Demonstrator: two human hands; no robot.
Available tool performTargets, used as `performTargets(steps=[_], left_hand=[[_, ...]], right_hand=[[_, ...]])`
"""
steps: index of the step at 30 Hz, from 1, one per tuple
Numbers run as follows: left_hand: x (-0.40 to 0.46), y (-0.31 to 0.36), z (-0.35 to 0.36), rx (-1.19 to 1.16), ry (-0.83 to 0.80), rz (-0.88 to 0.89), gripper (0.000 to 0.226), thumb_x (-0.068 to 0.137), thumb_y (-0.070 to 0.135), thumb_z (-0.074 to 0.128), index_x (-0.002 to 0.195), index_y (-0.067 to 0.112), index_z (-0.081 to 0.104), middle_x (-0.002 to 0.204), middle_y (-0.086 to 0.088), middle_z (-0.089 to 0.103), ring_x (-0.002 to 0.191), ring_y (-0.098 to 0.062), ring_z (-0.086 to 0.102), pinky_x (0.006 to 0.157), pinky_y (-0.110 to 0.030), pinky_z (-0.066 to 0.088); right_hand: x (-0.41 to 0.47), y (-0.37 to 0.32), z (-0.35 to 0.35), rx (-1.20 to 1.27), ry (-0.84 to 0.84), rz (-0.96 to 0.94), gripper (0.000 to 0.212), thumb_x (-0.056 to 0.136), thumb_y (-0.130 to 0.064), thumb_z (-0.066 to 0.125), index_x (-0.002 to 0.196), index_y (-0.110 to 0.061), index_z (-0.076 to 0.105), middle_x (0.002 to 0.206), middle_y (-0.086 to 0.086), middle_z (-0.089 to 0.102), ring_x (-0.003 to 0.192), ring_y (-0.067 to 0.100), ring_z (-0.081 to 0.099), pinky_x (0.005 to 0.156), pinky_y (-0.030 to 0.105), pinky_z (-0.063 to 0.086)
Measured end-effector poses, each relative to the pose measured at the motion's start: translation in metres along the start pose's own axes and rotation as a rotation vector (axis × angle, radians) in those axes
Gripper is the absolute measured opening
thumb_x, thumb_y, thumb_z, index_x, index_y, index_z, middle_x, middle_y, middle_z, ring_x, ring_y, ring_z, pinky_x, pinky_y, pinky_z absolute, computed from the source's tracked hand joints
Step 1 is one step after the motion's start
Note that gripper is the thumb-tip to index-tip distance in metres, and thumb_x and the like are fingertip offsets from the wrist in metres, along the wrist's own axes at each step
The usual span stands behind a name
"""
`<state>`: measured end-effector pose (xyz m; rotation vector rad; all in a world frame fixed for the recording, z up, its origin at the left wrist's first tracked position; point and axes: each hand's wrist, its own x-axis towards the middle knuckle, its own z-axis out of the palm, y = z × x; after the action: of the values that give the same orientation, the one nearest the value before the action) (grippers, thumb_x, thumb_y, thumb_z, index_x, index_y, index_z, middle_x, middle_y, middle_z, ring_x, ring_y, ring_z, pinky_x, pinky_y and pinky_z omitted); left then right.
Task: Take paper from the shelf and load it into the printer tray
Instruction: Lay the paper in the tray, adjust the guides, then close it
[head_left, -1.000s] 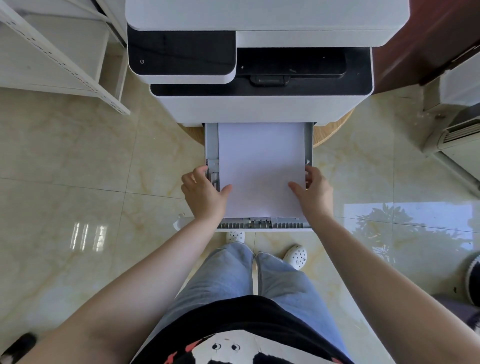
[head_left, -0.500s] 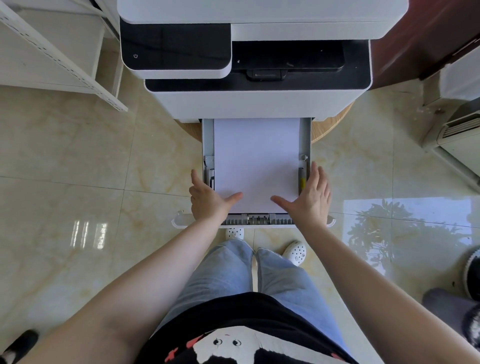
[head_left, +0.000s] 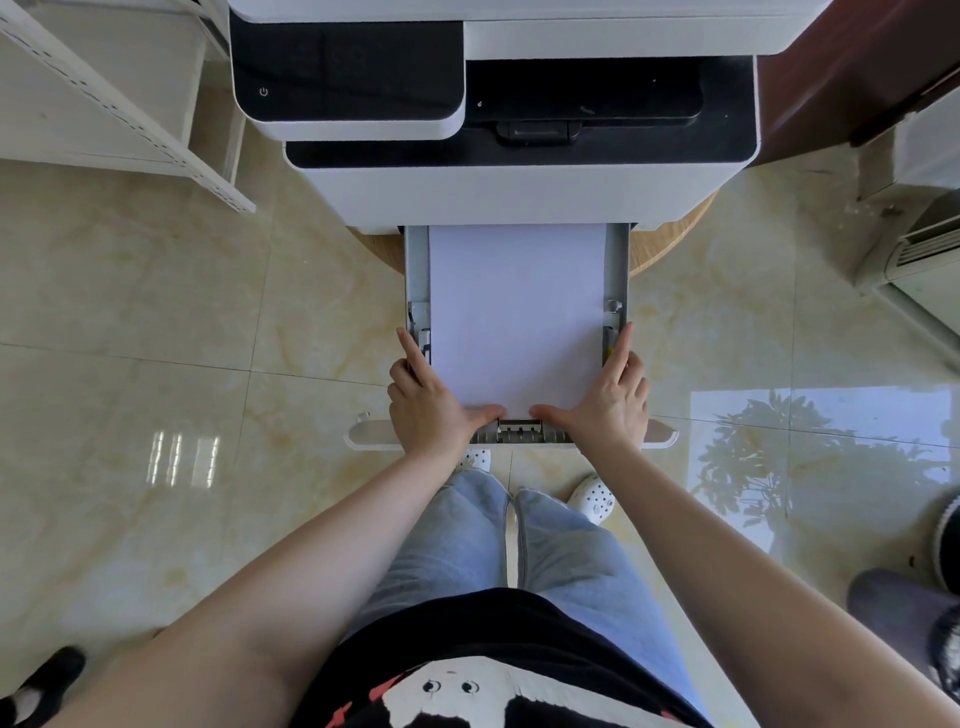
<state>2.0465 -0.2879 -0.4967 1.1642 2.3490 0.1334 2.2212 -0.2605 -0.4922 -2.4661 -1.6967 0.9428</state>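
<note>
A stack of white paper (head_left: 514, 317) lay flat in the tray (head_left: 618, 270) pulled out from the front of the printer (head_left: 519, 192). The left hand (head_left: 428, 402) and right hand (head_left: 610, 397) rested at the stack's near corners, fingers (head_left: 410, 348) released and stretched along its side edges, thumbs meeting at its near edge. A white shelf (head_left: 130, 114) stood left of the printer.

Paper (head_left: 514, 317) in tray (head_left: 415, 270), before printer (head_left: 519, 197).
</note>
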Motion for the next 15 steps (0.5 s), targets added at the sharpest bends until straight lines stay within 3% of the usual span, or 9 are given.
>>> performTargets(steps=[11, 15], left_hand=[[-0.0008, -0.0008, -0.0004, 0.002, 0.007, 0.014, 0.154, 0.038, 0.063, 0.084, 0.152, 0.012, -0.007, 0.136, -0.017, 0.038, 0.111, -0.034, 0.051, 0.088, -0.04, 0.047], [0.005, -0.0021, -0.0036, -0.122, 0.034, 0.092, 0.133, 0.052, 0.06, 0.081, 0.152, 0.025, 0.0, 0.137, -0.016, 0.031, 0.11, -0.031, 0.052, 0.08, -0.041, 0.054]], right_hand=[[0.0032, 0.0032, 0.0004, -0.004, 0.01, -0.001, 0.15, 0.045, -0.053, 0.087, 0.149, -0.024, -0.017, 0.149, 0.011, 0.027, 0.133, 0.035, 0.035, 0.11, 0.042, 0.031], [0.0085, 0.0009, -0.0029, 0.175, 0.038, -0.037, 0.127, 0.056, -0.056, 0.081, 0.148, -0.041, -0.006, 0.145, 0.014, 0.029, 0.132, 0.034, 0.037, 0.107, 0.046, 0.037]])
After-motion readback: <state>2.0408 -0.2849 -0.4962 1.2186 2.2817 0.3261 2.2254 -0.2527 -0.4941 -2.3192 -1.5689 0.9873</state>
